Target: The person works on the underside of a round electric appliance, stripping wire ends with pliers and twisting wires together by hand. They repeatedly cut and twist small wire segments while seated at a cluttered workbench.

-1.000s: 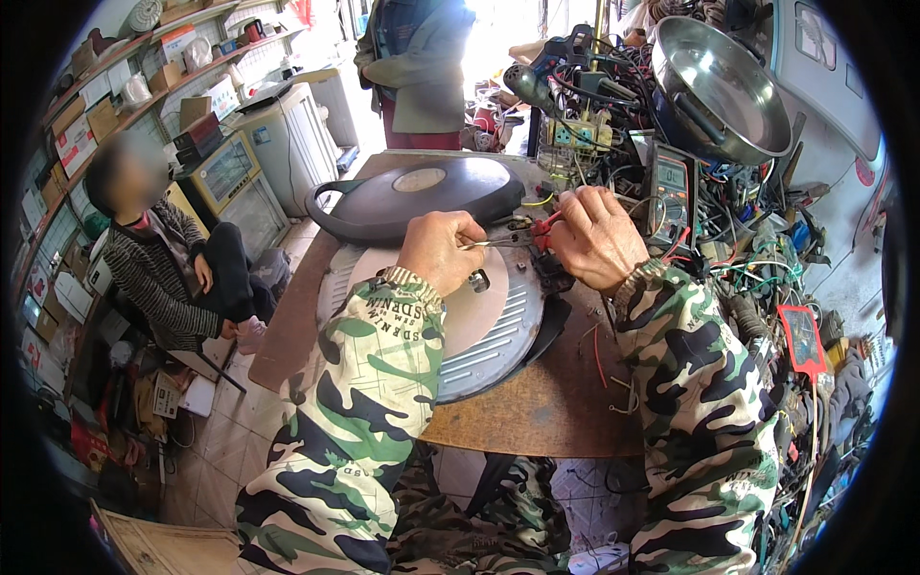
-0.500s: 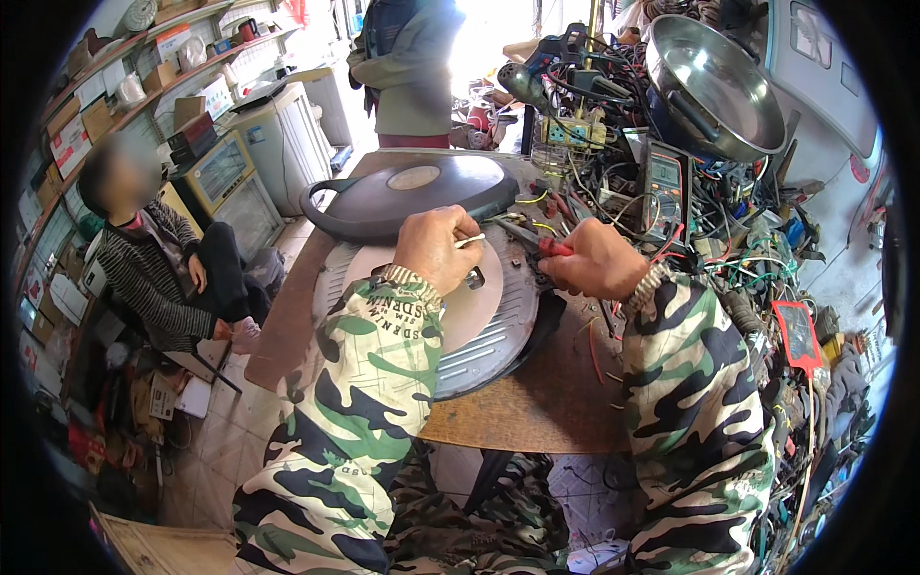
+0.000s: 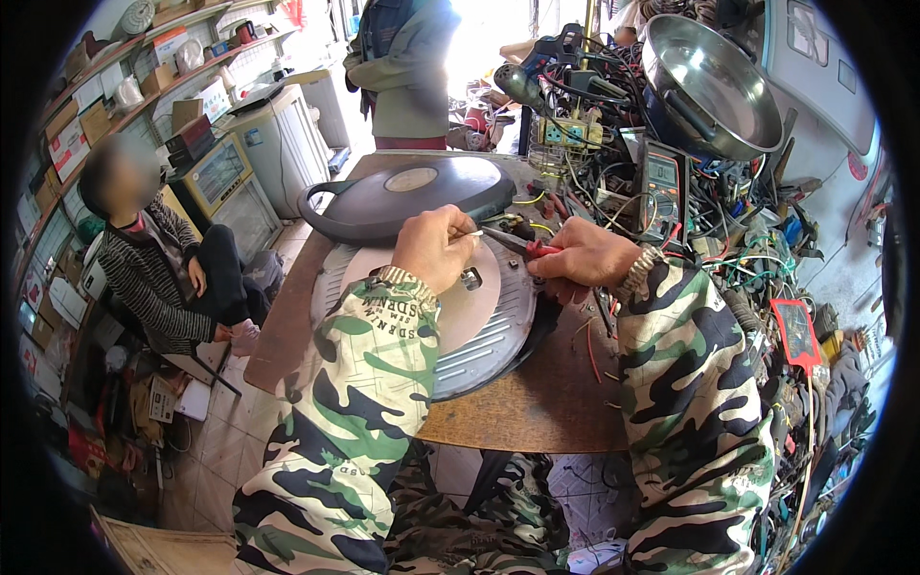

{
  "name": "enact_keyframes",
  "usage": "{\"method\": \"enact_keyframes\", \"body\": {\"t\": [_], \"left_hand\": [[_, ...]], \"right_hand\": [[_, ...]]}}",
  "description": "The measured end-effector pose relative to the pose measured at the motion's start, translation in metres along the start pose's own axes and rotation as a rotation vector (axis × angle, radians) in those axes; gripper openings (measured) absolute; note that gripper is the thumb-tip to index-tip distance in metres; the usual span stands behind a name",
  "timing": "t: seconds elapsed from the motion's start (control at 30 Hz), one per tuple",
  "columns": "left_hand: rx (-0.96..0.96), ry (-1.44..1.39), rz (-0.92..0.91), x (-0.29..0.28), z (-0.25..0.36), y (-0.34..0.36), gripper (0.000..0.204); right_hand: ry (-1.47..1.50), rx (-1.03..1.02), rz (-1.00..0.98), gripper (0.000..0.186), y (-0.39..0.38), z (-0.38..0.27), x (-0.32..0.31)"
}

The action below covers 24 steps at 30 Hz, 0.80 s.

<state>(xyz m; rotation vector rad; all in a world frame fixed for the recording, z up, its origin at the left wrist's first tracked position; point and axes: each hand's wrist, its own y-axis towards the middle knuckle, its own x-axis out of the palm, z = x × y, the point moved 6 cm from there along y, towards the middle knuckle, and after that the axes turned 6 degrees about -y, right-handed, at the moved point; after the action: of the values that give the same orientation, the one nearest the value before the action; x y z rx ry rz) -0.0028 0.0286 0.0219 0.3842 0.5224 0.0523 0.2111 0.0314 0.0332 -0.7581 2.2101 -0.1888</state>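
Over on the far left a person in a striped top (image 3: 144, 278) is sitting on a low seat in front of shelves (image 3: 105, 86) stacked with a bunch of cardboard boxes and packages, too many and too blurry to count, and two boxy white appliances (image 3: 259, 153) are standing on the floor just past them. A second person in a grey jacket (image 3: 407, 72) is standing at the far edge of the wooden table (image 3: 537, 412). On the table there's one round ribbed metal plate (image 3: 479, 335) lying flat near the front edge, with one dark oval lid (image 3: 412, 196) sitting right behind it, touching or nearly so. The left hand (image 3: 436, 249) is curled shut over the plate, pinching a thin white wire (image 3: 472, 233) between the fingertips. Just right of it, the right hand (image 3: 585, 254) is gripping one pair of red-handled pliers (image 3: 522, 244), the tip pointing at that wire end. Further right, one multimeter (image 3: 661, 182) is sitting in a tangle of cables, and one big shiny steel pan (image 3: 714, 81) is sitting tilted on top of the clutter at the far right corner; can't tell if anything's in it. A flat red thing (image 3: 797, 331) is lying at the right edge.
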Motion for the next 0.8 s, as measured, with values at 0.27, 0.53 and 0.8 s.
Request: {"method": "enact_keyframes", "body": {"t": [0.27,0.53,0.8], "left_hand": [[-0.104,-0.214,-0.101,0.004,-0.025,0.010,0.012],[-0.135,-0.252,-0.210,0.005,-0.014,0.010,0.009],[-0.144,-0.256,-0.191,0.003,-0.017,0.009,0.009]], "right_hand": [[-0.244,-0.189,-0.059,0.031,0.016,0.000,-0.020],[-0.581,-0.391,0.149,0.042,0.044,-0.001,-0.048],[-0.521,-0.492,0.253,0.032,0.050,0.008,-0.030]]}}
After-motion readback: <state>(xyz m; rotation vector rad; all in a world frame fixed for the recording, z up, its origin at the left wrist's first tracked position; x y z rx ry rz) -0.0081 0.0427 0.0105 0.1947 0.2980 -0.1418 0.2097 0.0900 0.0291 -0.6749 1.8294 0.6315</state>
